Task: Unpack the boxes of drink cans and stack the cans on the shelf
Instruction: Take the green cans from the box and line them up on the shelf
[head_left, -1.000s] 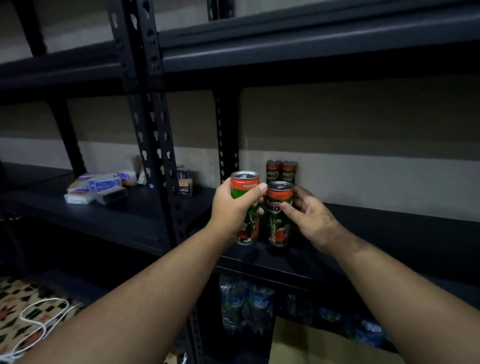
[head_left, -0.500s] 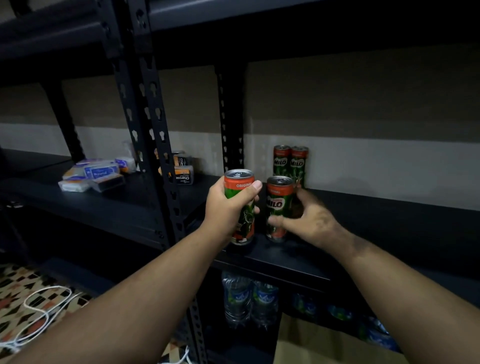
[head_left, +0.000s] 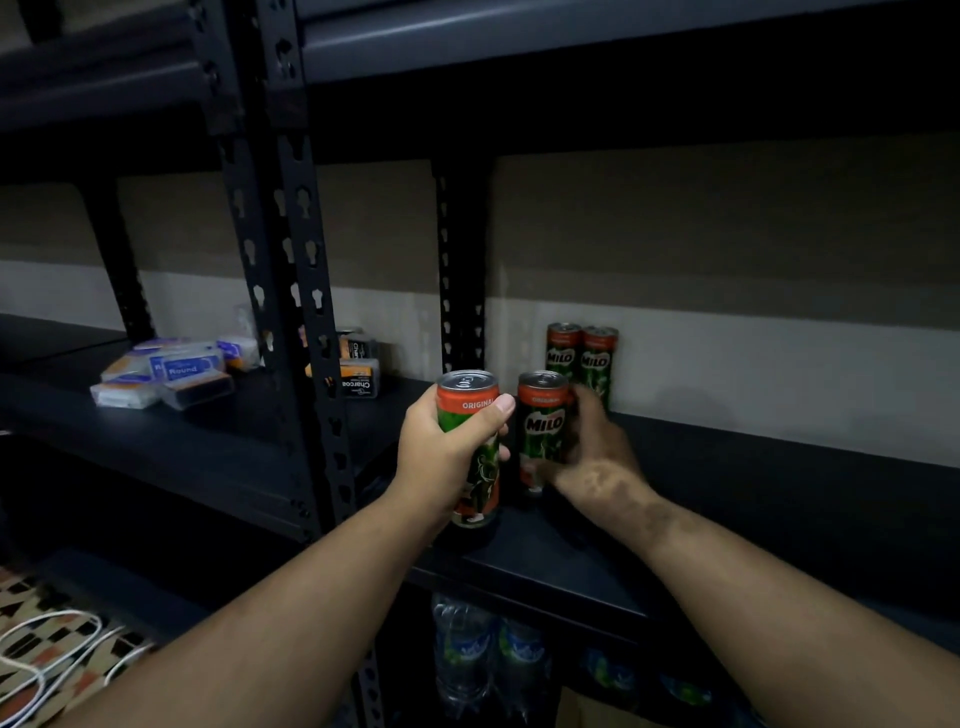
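My left hand (head_left: 441, 447) wraps a Milo can (head_left: 470, 441), thumb across the orange band, its base at or just above the shelf board (head_left: 727, 499) near the front edge; whether it touches I cannot tell. My right hand (head_left: 592, 457) grips a second can (head_left: 540, 426) just to the right and slightly farther in, fingers curled round its far side, thumb low on the label. Both cans stand upright, close together but apart.

Step in hand, as I judge it: placing, with one can per hand going onto the shelf. Two cans already placed (head_left: 581, 356) stand side by side against the far wall, touching, just behind my right hand. The next move calls for sliding my two cans back until they sit in front of that pair, keeping them vertical, then loosening both grips without nudging the row.

Outward: no drink box shows here. On the shelf bay to the left, beyond the perforated upright (head_left: 291, 270), lie small flat packets (head_left: 166, 371), blue-labelled, and near the post a charcoal-labelled packet (head_left: 361, 382). The shelf below holds water bottles (head_left: 485, 654), partly hidden. At the lower left, a white cable (head_left: 47, 654) lies on a patterned floor.
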